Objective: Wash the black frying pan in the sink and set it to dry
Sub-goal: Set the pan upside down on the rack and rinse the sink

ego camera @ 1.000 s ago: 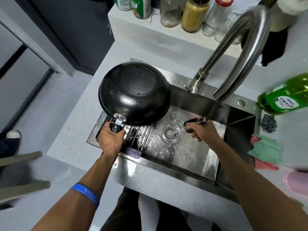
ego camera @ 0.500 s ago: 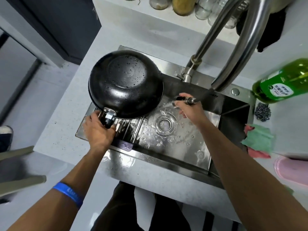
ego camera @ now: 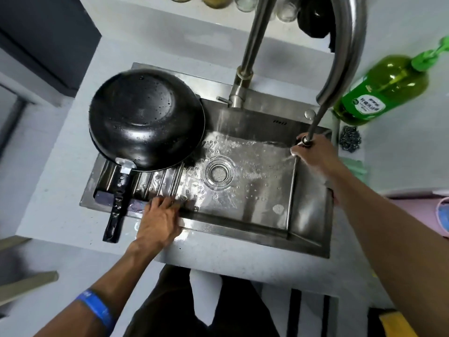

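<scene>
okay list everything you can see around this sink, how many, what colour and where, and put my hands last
frying pan: one, black, upside down on the rack at the sink's left end
rack: one, steel, across the sink's left end
sink: one, steel, wet
drain: one, steel, sink floor
faucet: one, steel, arching over the sink
spray head: one, dark, in the right hand
soap bottle: one, green, counter right
scourer: one, steel, below the bottle
cloth: green, right of the sink
jars: several, back ledge
left hand: open, on the sink's front rim
right hand: grips the spray head
</scene>
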`<act>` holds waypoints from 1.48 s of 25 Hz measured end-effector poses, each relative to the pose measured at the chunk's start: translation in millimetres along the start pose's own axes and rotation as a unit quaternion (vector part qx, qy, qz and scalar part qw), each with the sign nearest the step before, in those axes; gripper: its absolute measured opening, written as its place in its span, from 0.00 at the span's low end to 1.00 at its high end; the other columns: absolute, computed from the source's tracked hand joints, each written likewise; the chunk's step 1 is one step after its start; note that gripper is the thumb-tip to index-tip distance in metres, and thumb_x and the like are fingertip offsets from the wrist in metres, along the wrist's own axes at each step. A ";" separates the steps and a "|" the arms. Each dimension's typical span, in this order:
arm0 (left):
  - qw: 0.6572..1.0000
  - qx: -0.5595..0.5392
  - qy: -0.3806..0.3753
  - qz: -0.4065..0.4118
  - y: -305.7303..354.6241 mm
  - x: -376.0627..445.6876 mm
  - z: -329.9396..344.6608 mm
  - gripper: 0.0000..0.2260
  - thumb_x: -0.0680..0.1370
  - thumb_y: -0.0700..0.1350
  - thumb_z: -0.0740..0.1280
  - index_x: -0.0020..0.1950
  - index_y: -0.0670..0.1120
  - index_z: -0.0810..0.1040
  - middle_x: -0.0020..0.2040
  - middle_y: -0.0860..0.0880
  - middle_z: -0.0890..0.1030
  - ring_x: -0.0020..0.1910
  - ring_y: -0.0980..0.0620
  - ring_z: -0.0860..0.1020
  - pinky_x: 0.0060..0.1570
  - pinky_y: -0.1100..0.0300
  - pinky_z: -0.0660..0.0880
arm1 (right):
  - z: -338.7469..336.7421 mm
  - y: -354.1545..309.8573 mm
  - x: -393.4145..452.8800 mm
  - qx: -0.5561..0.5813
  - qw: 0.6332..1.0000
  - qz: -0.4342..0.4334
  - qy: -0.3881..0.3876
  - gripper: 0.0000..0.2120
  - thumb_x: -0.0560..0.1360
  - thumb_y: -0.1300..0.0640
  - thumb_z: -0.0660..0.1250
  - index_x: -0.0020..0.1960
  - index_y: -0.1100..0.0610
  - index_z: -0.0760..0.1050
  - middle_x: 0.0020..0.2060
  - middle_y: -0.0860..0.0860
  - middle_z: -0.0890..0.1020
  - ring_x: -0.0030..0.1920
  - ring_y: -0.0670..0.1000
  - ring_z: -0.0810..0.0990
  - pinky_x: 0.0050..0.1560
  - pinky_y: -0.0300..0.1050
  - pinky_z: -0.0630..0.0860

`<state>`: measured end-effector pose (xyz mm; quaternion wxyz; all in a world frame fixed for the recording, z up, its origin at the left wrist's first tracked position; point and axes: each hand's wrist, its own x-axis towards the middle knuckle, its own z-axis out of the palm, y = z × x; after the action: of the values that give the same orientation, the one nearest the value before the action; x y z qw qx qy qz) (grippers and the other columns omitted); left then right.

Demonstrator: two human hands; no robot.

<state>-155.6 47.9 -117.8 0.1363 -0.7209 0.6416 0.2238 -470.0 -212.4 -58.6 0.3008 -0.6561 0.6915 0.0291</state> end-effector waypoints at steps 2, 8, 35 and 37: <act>0.999 0.023 -0.036 -0.028 -7.4 0.2 -2.5 0.27 0.77 0.52 0.63 0.76 0.57 0.62 0.73 0.51 0.67 0.66 0.46 0.66 0.67 0.52 0.63 | -3.0 3.4 -5.8 -0.036 0.999 -0.001 -0.040 0.06 0.75 0.51 0.69 0.45 0.54 0.79 0.38 0.50 0.81 0.38 0.51 0.78 0.36 0.44 0.66; 0.996 -0.024 -0.032 -0.078 -4.6 2.9 -1.0 0.22 0.81 0.40 0.54 0.75 0.54 0.65 0.70 0.51 0.71 0.67 0.45 0.64 0.66 0.52 0.66 | 1.5 4.1 -24.4 -0.106 0.989 0.028 -0.100 0.15 0.70 0.41 0.71 0.40 0.53 0.82 0.34 0.51 0.84 0.37 0.53 0.83 0.46 0.48 0.80; 0.977 -0.185 0.030 -0.098 -30.9 -7.3 -0.3 0.15 0.83 0.40 0.56 0.67 0.49 0.74 0.65 0.44 0.69 0.50 0.56 0.65 0.59 0.62 0.69 | 95.0 -80.0 -104.7 0.126 0.988 -0.008 -0.086 0.09 0.74 0.49 0.72 0.45 0.55 0.83 0.39 0.52 0.86 0.40 0.53 0.84 0.45 0.52 0.82; 0.977 -0.185 0.017 -0.104 -31.0 -6.9 -2.7 0.16 0.83 0.39 0.55 0.67 0.48 0.74 0.65 0.44 0.68 0.50 0.57 0.61 0.61 0.62 0.68 | 122.5 -121.8 -119.0 0.273 0.948 0.002 -0.162 0.08 0.74 0.51 0.74 0.48 0.55 0.83 0.38 0.49 0.87 0.40 0.48 0.86 0.42 0.46 0.83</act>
<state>-125.2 56.9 -114.9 0.0119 -0.8003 0.5124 0.3111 -316.0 -69.9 -61.5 0.5767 -0.5336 0.6162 -0.0544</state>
